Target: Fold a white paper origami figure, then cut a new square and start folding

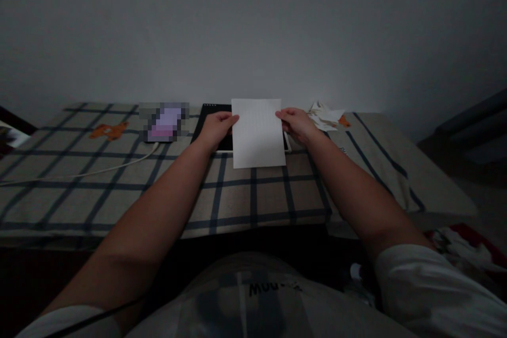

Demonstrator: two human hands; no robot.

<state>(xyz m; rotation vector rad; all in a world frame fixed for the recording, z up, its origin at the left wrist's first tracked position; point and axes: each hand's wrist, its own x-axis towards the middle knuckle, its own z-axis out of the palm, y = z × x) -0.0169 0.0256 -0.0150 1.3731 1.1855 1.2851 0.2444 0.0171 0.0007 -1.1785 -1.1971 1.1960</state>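
A sheet of lined white paper (259,134) is stretched upright between my two hands. My left hand (217,128) pinches its left edge near the top, thumb on the front. On the opposite edge, at about the same height, my right hand (298,122) grips it between thumb and fingers. Behind and below the sheet lies a dark, flat thing with a row of holes along its top edge, perhaps a notebook (206,122); the paper hides most of it. A pale rim shows along its lower side.
On the checked tablecloth (237,200), a phone (165,122) with a lit, blurred screen lies at left, its white cable (114,169) running off left. Further left is an orange patch (110,130). Crumpled paper (325,115) lies beyond my right hand. A grey wall (253,26) stands behind.
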